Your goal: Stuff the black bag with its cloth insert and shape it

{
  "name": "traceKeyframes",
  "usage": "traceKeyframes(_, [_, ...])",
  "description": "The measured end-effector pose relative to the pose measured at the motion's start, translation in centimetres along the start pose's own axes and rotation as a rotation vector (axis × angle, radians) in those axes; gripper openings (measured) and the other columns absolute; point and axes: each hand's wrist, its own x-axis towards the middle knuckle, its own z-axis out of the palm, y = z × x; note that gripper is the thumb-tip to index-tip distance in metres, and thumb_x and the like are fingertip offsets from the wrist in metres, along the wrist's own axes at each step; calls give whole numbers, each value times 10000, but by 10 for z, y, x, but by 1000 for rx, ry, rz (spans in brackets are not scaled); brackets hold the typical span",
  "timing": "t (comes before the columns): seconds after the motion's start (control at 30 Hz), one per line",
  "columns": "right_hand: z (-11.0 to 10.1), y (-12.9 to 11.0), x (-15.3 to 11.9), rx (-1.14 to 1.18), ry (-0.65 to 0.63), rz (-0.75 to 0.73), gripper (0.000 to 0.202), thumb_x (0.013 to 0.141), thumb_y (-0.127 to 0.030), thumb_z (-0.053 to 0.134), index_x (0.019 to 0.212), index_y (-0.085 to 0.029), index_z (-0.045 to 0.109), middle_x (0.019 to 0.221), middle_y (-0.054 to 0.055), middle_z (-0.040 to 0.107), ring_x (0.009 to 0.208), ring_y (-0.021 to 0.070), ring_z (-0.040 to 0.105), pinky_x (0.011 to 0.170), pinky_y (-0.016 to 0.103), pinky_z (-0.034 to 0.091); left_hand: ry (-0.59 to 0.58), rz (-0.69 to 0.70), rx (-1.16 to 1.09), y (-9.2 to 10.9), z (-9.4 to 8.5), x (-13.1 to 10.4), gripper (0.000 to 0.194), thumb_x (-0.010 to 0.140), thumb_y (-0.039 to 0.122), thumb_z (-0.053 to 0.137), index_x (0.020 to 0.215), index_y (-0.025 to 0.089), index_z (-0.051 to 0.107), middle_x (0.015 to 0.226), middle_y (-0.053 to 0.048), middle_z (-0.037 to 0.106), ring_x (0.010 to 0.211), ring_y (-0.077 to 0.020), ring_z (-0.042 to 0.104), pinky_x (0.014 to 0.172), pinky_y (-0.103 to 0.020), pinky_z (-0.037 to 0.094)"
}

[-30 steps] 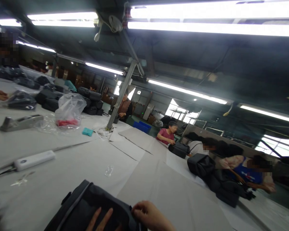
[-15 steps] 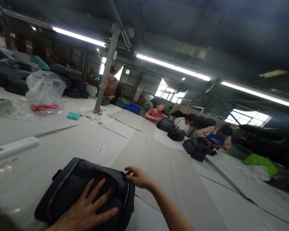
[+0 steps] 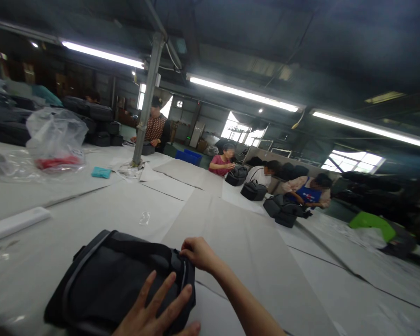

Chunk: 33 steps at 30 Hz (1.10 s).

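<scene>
A dark grey bag (image 3: 108,275) with lighter grey edging lies flat on the white table (image 3: 252,261) right in front of me. My left hand (image 3: 154,310) rests on the bag's near right part, palm down with fingers spread. My right hand (image 3: 196,253) pinches the bag's far right corner, at its zipper edge, with the fingers closed on it.
A white power strip (image 3: 16,223) lies to the left, beyond it a clear plastic bag (image 3: 56,137) with red contents and a teal item (image 3: 101,172). A steel post (image 3: 145,102) rises from the table. Several co-workers handle dark bags (image 3: 254,190) along the far right edge.
The view has tilted down from the ceiling lights toward the table. My left hand slid right across the bag toward its near right edge; my right hand stays at the corner.
</scene>
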Motion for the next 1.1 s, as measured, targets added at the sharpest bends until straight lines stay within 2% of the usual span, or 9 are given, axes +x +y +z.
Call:
traceKeyframes(0.13, [-9,-19,-9,-281,90,15,127,888,-231,654,859,-117,702,851,97,710,833,221,680,739,351,528,-233,-212,21,17,23,4,908,814,124,603,1540,389,128,1520,-183,403,1410,-401,352,1112,-746,156])
traceKeyframes(0.3, [-17,-56,-57,-510,225,-149,152,826,-54,562,817,-139,687,822,124,674,777,261,660,615,346,444,-229,-299,6,13,39,-10,910,670,121,506,1535,145,225,1563,-235,285,1481,-379,171,1081,-678,340])
traceKeyframes(0.43, [21,-74,-90,-642,700,-305,242,733,37,470,689,-168,591,623,63,560,542,227,551,478,348,300,-205,-322,47,11,42,-10,789,692,168,480,1470,84,378,1592,-196,228,1504,-346,87,1116,-645,311])
traceKeyframes(0.57, [73,-67,-94,-525,1127,-236,336,882,-15,367,640,-195,516,537,19,471,449,176,443,468,349,223,-145,-274,48,13,59,-14,719,729,92,462,1447,131,445,1578,-133,291,1496,-289,176,1209,-570,152])
traceKeyframes(0.67, [72,-52,-93,-344,1115,-150,368,980,-120,350,666,-208,522,559,1,488,463,149,452,487,316,255,-331,-251,-175,-5,42,-1,734,757,152,539,1477,125,399,1565,-161,291,1453,-344,288,1157,-592,291])
traceKeyframes(0.77, [45,-36,-96,-159,922,-83,369,1021,-213,339,744,-217,582,640,-8,571,525,128,540,528,269,321,-588,-295,-616,-48,-16,40,782,756,388,689,1457,147,440,1498,-180,431,1342,-379,459,1068,-540,435])
traceKeyframes(0.9, [26,-25,-100,156,777,-87,306,1021,-276,372,897,-219,646,767,1,652,677,123,629,614,217,405,-422,-462,-1093,-114,-79,113,487,990,501,389,1316,211,607,1241,-61,683,1142,-198,628,1004,-284,476])
traceKeyframes(1.0, [35,-19,-100,347,807,-126,268,1013,-321,414,923,-227,648,785,-6,661,690,113,621,619,198,419,-660,-310,-1019,-144,-69,149,543,1025,438,222,1392,167,518,1341,-77,619,1201,-171,589,986,-244,474])
traceKeyframes(1.1, [50,-12,-102,418,848,-155,254,1009,-349,434,920,-244,646,746,-23,639,636,105,584,591,199,405,-868,-140,-813,-143,-34,158,509,948,389,444,1418,201,495,1424,-125,544,1266,-274,539,1016,-360,463])
